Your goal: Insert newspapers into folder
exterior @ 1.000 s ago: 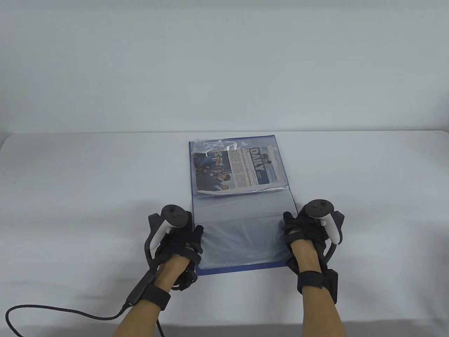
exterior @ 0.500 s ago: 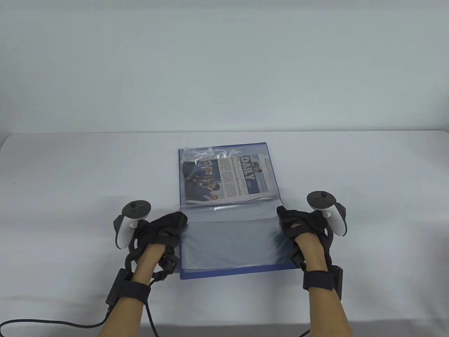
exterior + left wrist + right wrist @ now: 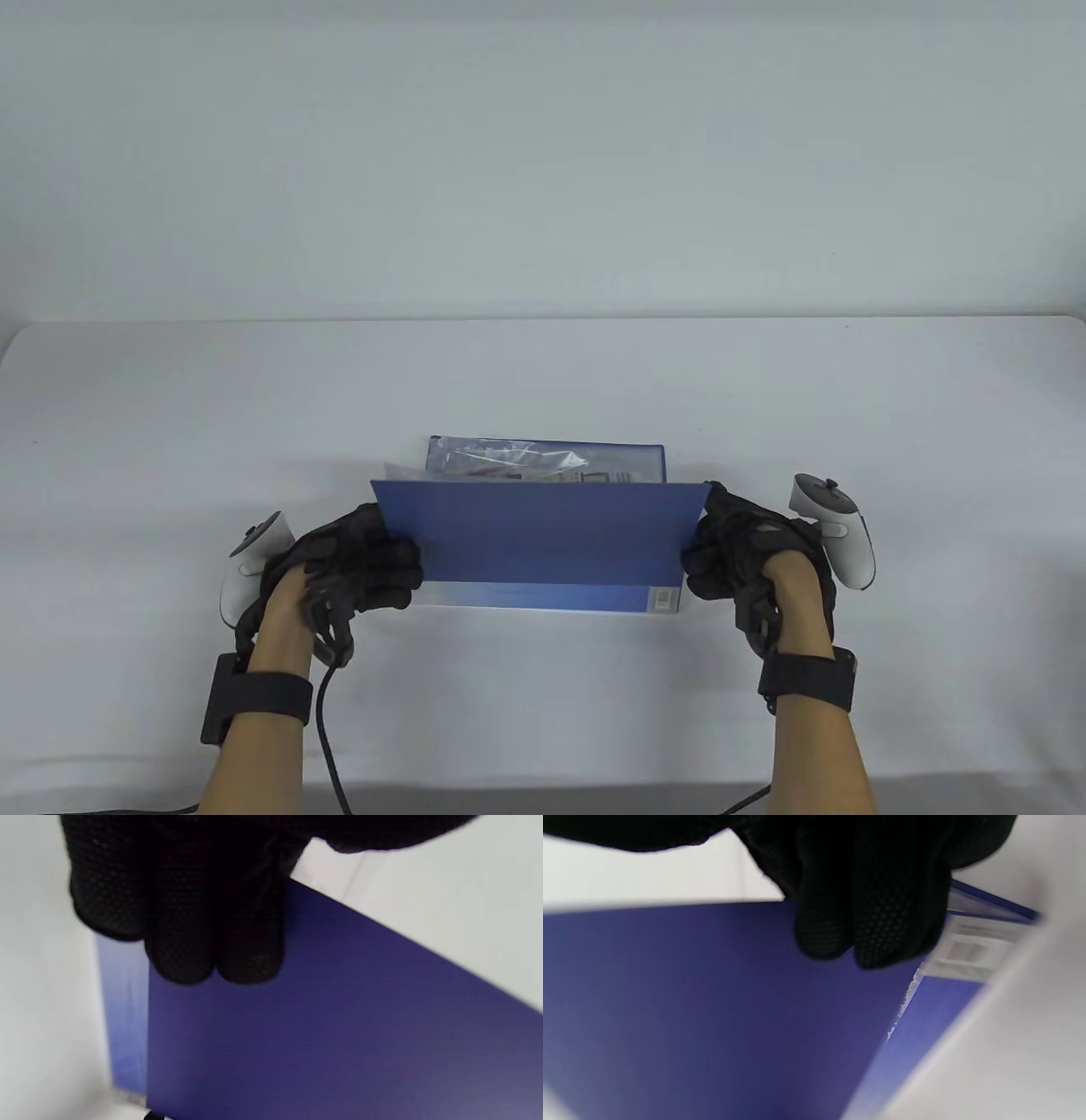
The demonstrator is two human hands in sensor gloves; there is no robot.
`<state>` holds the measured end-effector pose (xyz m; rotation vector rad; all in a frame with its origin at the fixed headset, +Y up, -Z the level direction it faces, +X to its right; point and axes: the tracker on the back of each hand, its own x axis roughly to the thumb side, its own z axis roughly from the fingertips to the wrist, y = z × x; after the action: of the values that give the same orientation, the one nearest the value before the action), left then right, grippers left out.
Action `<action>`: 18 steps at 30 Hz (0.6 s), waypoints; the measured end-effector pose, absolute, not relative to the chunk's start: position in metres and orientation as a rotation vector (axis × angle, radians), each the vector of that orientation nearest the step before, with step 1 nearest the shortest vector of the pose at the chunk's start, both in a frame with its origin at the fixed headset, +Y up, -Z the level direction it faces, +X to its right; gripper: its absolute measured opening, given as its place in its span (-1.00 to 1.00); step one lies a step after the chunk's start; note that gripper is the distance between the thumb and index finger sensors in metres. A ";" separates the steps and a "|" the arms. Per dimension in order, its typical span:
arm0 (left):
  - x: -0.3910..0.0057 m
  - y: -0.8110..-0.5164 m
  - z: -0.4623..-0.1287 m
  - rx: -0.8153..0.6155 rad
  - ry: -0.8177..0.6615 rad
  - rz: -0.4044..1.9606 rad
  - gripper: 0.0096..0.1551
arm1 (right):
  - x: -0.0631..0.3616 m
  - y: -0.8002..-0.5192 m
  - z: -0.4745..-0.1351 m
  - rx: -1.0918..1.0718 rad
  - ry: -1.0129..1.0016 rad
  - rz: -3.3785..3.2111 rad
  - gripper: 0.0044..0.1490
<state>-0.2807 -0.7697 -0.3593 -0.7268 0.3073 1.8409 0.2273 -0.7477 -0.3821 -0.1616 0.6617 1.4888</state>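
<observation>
No text can be read. A small white label (image 3: 664, 600) sits at the near right corner of the blue folder (image 3: 543, 531), on its lower cover; it carries what looks like a barcode, too small to make out. In the right wrist view the same label (image 3: 971, 952) is a blur of grey blocks. Behind the raised cover's far edge, a strip of the newspaper (image 3: 594, 477) shows print that is too small and too covered to read.
</observation>
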 end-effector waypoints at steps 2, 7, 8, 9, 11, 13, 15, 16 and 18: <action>-0.276 -0.764 -0.362 -0.598 0.265 1.754 -0.17 | 0.228 -0.748 -0.384 -0.170 0.576 1.525 -0.07; -0.253 -0.743 -0.369 -0.528 0.151 1.138 -0.18 | 0.225 -0.749 -0.384 -0.276 0.603 1.809 -0.04; -0.238 -0.742 -0.371 -0.568 0.109 0.940 -0.20 | 0.222 -0.750 -0.384 -0.324 0.638 1.907 -0.04; -0.224 -0.744 -0.372 -0.614 0.065 0.773 -0.19 | 0.218 -0.751 -0.384 -0.366 0.683 2.019 -0.04; -0.191 -0.754 -0.371 -0.741 -0.032 0.493 -0.13 | 0.204 -0.757 -0.386 -0.400 0.826 2.189 -0.06; -0.172 -0.767 -0.367 -0.808 -0.075 0.381 -0.05 | 0.191 -0.762 -0.387 -0.381 0.912 2.233 -0.06; -0.162 -0.773 -0.366 -0.862 -0.086 0.310 0.05 | 0.177 -0.766 -0.386 -0.344 1.001 2.198 -0.03; -0.160 -0.775 -0.365 -0.844 -0.085 0.304 0.07 | 0.172 -0.766 -0.387 -0.316 0.979 2.180 0.04; -0.160 -0.776 -0.364 -0.842 -0.080 0.265 0.11 | 0.170 -0.763 -0.386 -0.314 0.921 2.141 0.05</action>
<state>-0.1601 -0.7758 -0.3644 -0.8422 -0.0803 0.2654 0.1703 -0.7629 -0.3863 -0.3136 0.9208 2.1409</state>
